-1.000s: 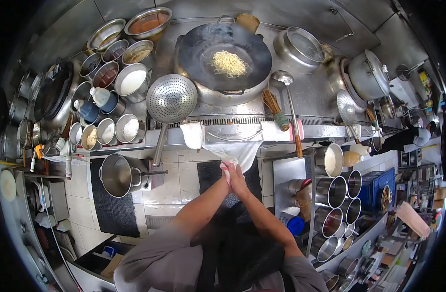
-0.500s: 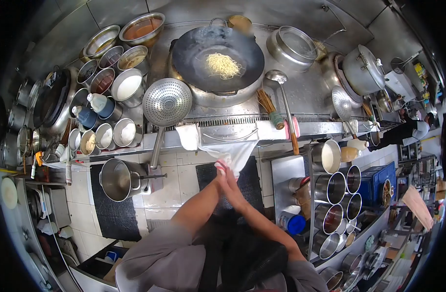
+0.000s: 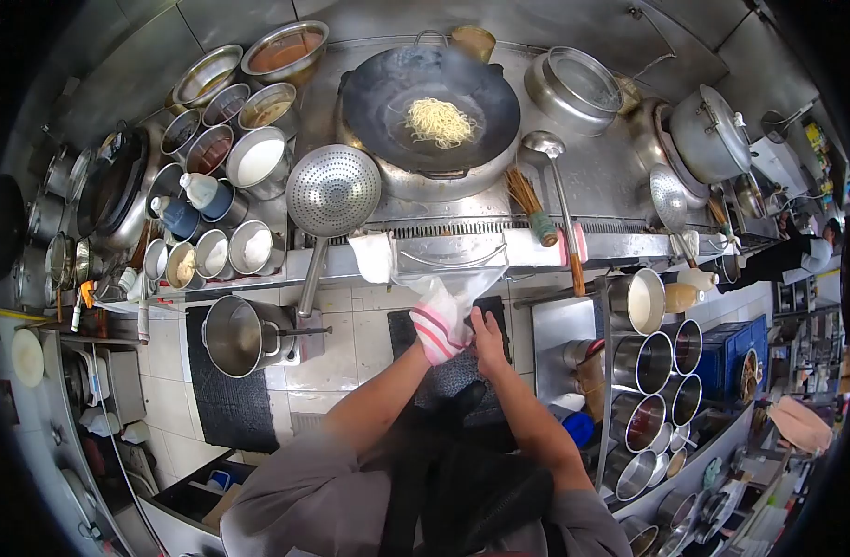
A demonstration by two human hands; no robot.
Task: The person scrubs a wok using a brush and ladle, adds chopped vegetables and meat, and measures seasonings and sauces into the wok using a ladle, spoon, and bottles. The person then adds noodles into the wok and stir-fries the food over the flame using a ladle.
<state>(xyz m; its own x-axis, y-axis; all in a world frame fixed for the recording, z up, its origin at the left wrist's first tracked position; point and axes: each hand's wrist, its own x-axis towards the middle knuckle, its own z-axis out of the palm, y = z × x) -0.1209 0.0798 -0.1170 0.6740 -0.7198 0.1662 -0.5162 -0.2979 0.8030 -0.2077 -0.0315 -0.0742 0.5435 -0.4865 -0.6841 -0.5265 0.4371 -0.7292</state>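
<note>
In front of the stove edge, a white towel with red stripes (image 3: 441, 327) covers most of my left hand (image 3: 423, 355). That hand appears to grip the towel, though its fingers are hidden beneath the folds. To the right of it is my right hand (image 3: 486, 338), fingers stretched out and close to the towel's edge. Past both hands, a whitish, partly see-through sheet (image 3: 471, 281) hangs at the counter front. A black wok (image 3: 369, 107) on the burner holds a heap of pale noodles (image 3: 441, 122), with some steam above.
A perforated strainer (image 3: 333, 190), a bamboo brush (image 3: 532, 206) and a ladle (image 3: 560, 186) lie along the stove edge. Sauce pots and bowls (image 3: 258, 160) crowd the left. A tall pot (image 3: 236, 336) stands below. Steel containers (image 3: 642, 362) line the right. Another person (image 3: 778, 255) is far right.
My hands were together at the white cloth; now they are apart, the right one free. The striped towel now wraps my left hand. The view has shifted slightly.
</note>
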